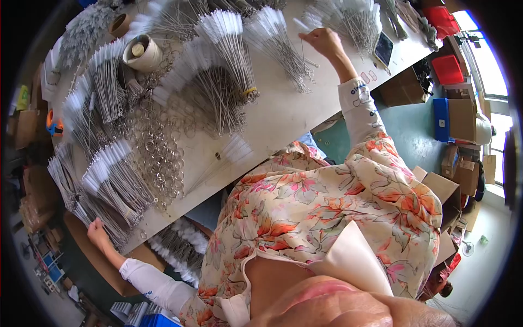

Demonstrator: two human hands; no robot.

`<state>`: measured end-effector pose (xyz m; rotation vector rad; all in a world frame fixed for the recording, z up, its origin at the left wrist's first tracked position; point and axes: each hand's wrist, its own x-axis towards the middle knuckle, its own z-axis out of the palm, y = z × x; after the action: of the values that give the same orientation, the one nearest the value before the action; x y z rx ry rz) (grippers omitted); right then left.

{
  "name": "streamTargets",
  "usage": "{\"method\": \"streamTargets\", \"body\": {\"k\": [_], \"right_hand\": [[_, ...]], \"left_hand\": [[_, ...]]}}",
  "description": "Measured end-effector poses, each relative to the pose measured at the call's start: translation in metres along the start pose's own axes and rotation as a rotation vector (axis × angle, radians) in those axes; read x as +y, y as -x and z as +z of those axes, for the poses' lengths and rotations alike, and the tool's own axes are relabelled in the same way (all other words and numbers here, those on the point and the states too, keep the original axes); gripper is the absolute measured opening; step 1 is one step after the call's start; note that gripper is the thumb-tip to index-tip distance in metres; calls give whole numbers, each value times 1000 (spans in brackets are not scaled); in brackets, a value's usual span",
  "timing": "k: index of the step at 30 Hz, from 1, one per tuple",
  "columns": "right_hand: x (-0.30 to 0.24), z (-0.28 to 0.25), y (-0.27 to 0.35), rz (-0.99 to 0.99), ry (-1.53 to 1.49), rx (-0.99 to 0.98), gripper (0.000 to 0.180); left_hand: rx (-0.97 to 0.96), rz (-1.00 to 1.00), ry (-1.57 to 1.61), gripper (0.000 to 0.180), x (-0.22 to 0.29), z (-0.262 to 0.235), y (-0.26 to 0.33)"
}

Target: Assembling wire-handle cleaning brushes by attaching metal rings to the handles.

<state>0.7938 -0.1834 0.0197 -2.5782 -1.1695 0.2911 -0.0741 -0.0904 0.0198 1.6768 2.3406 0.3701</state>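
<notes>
My right hand point(325, 42) is raised over the far right of the table, fingers pinched on a thin wire tube brush point(299, 25) with white bristles. Beside it lie a fanned bundle of the same brushes point(278, 46) and another pile point(354, 22). At the table's near left edge, my left hand point(98, 234) is closed near the wire ends of a stack of brushes point(111, 180). What its fingers hold, if anything, is too small to make out. Loose metal rings point(160, 158) are heaped in the middle left.
More brush bundles point(223, 38) cover the far side of the table point(283, 120). A white cup-like container point(143, 53) and a tape roll point(120, 25) stand among them. A phone-like device point(383, 49) lies at the right edge. Cardboard boxes point(403, 87) are on the floor.
</notes>
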Motion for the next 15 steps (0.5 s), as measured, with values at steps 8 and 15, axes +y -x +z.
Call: {"method": "streamTargets", "body": {"k": [8,15], "right_hand": [[-14,-28,13,30,-473,-72,30],[88,-85,-73,85,-351,544,29]], "left_hand": [[-24,66,-111,22,21,-29,18],[313,211,145,26,75,-51,37]]}}
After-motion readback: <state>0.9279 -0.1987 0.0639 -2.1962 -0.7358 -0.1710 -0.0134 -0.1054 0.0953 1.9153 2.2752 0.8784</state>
